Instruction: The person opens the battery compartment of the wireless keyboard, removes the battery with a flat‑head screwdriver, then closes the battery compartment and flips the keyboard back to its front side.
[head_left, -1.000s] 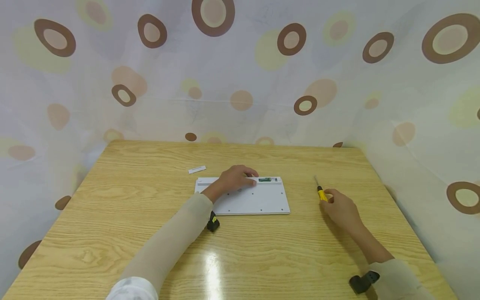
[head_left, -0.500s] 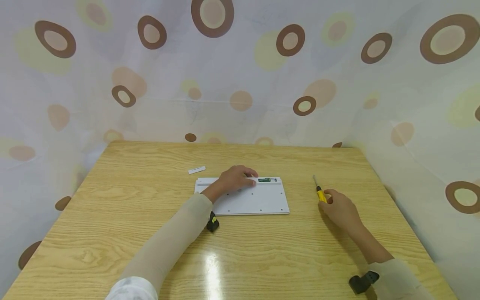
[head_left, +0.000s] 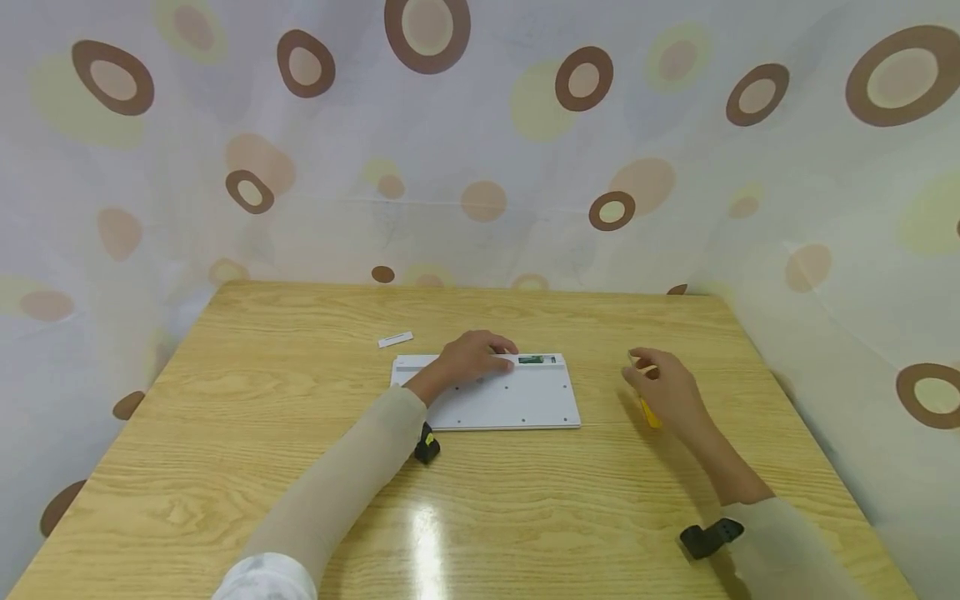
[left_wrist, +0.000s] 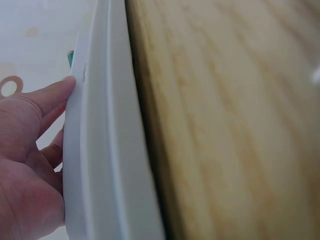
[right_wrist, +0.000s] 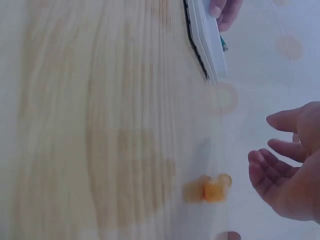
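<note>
A white keyboard [head_left: 525, 404] lies underside up on the table, a green battery [head_left: 531, 360] showing in its uncovered compartment. My left hand [head_left: 471, 357] holds the keyboard's far raised edge left of the battery, thumb on the underside and the other fingers over the back. To the right, a yellow-handled screwdriver [head_left: 649, 414] lies on the table, mostly hidden under my right hand [head_left: 667, 392]. That hand hovers above with loosely bent fingers; the right wrist view shows nothing in them, and the orange-yellow handle [right_wrist: 215, 191] apart from them.
A small white battery cover [head_left: 395, 340] lies on the wooden table [head_left: 300, 375] behind the keyboard's left corner. A patterned curtain [head_left: 480, 125] stands along the back and sides of the table.
My right hand has let go of the screwdriver and moved up and slightly left over it. The left hand and the keyboard stay where they were.
</note>
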